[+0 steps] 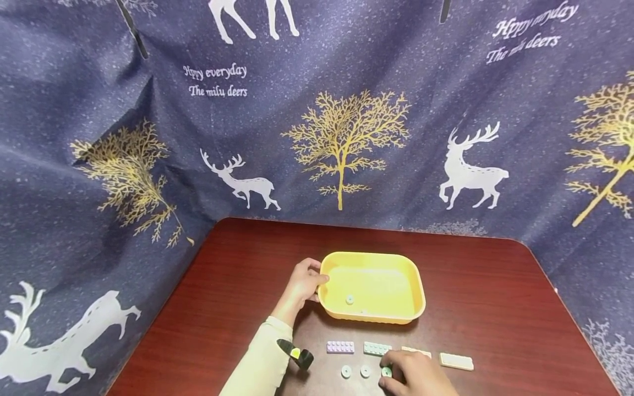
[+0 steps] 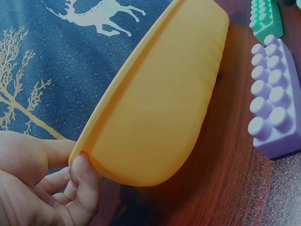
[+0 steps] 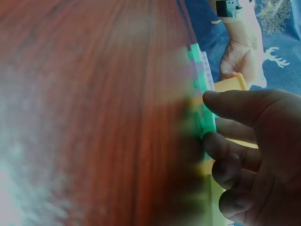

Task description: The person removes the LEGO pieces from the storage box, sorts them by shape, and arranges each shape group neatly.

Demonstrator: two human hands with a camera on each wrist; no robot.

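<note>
My left hand (image 1: 305, 283) grips the left end of a yellow plastic basin (image 1: 421, 286), thumb and fingers on its rim; the left wrist view shows this pinch closely. Inside the basin lies a small pale round piece (image 1: 349, 300). My right hand (image 1: 418, 373) is low over the table's near side, thumb and forefinger curled around a pale green round piece (image 1: 387, 372) with a dark centre. Two similar round pieces (image 1: 346, 372) lie left of it. In the right wrist view the fingertips overlap a green toy brick (image 3: 200, 70).
Behind the round pieces runs a row of studded toy bricks: purple (image 1: 340, 347), green, a pale one partly hidden by my right hand, and cream (image 1: 457, 361). The dark red wooden table (image 1: 247, 258) meets a blue cloth backdrop (image 1: 342, 71) printed with deer and trees.
</note>
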